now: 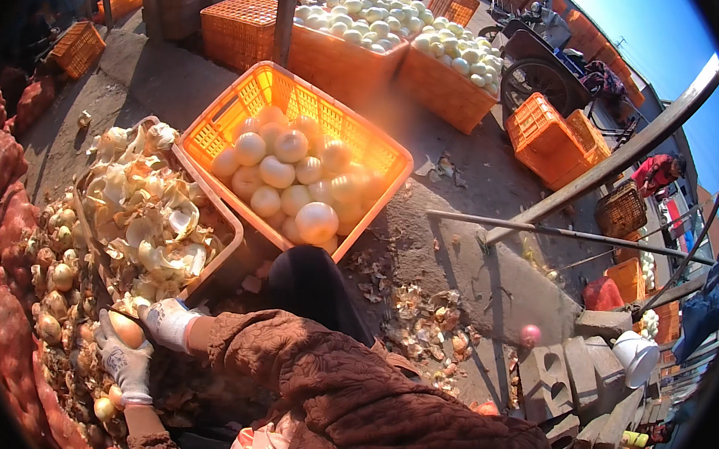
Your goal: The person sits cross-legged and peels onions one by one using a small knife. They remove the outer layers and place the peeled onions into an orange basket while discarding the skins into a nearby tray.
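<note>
My left hand (124, 361), in a white knit glove, is closed around a large yellow onion (127, 329). On the onion's upper right is my right hand (167, 323), gloved too, with a thin dark blade (126, 315) lying across the onion between the hands; its handle is hidden. Just above the hands stands a crate heaped with onion skins (147, 220). An orange plastic crate (366, 136) beyond my knee holds many peeled onions (277, 171). Unpeeled onions (56, 295) are piled left of the hands.
Red mesh sacks (7, 317) line the left edge. Two full crates of peeled onions (376, 17) stand at the back. A metal bar (574, 232) and a slanted pole (611, 168) cross the right side, above concrete blocks (544, 378) and a white bucket (635, 359). A person (658, 175) is far right.
</note>
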{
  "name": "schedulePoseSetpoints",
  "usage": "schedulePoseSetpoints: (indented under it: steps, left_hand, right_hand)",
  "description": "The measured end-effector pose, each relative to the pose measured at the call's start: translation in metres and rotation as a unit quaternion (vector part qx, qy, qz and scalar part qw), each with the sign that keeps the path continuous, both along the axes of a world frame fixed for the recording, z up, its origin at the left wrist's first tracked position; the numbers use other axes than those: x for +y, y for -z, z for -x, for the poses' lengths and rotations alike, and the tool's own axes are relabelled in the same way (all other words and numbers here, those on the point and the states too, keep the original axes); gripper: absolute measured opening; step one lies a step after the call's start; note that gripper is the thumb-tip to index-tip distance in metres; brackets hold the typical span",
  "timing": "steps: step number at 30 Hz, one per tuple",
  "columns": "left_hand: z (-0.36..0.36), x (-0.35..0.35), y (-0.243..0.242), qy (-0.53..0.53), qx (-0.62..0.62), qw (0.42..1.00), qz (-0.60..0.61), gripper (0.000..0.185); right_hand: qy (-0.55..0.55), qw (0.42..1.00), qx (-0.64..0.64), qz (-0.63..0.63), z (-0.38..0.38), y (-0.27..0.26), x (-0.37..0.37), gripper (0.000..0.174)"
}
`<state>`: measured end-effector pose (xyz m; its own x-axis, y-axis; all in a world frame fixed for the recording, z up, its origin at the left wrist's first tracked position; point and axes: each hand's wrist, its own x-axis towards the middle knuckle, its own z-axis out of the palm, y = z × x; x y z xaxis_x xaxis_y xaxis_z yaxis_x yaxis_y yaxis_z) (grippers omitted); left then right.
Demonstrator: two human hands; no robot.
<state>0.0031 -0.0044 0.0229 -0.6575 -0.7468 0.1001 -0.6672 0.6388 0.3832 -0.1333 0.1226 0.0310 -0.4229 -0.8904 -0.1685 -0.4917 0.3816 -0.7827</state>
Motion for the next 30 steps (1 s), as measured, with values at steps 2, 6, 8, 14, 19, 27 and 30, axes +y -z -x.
schedulePoseSetpoints:
  steps: [2, 6, 8, 14, 19, 27, 30]
  left_hand:
    - [-0.004, -0.003, -0.002, 0.010, -0.001, 1.000, 0.001, 0.115]
    - [-0.008, -0.003, 0.002, 0.044, -0.004, 0.998, 0.032, 0.116]
    - [-0.001, -0.004, 0.001, 0.024, 0.001, 0.999, 0.037, 0.113]
    - [-0.004, -0.014, -0.009, 0.044, 0.006, 0.999, 0.014, 0.110]
    - [0.009, -0.015, -0.002, 0.091, 0.026, 0.995, -0.010, 0.115]
    - [0.037, 0.060, -0.003, 0.145, 0.100, 0.981, 0.081, 0.116]
    - [0.044, 0.072, 0.001, 0.162, 0.098, 0.978, 0.089, 0.116]
  right_hand:
    - [-0.021, 0.999, 0.028, -0.017, -0.006, -0.020, 0.005, 0.030]
    - [0.000, 0.999, 0.031, -0.015, -0.006, 0.002, 0.001, 0.030]
    - [-0.015, 1.000, 0.015, -0.020, 0.003, 0.004, -0.012, 0.030]
    - [0.008, 1.000, -0.012, -0.027, -0.001, -0.018, 0.007, 0.035]
    - [0.020, 1.000, -0.003, -0.024, 0.005, 0.030, -0.016, 0.040]
    - [-0.080, 0.992, 0.046, -0.088, -0.016, 0.033, -0.007, 0.036]
    - [-0.060, 0.994, 0.027, -0.087, -0.015, 0.029, 0.009, 0.034]
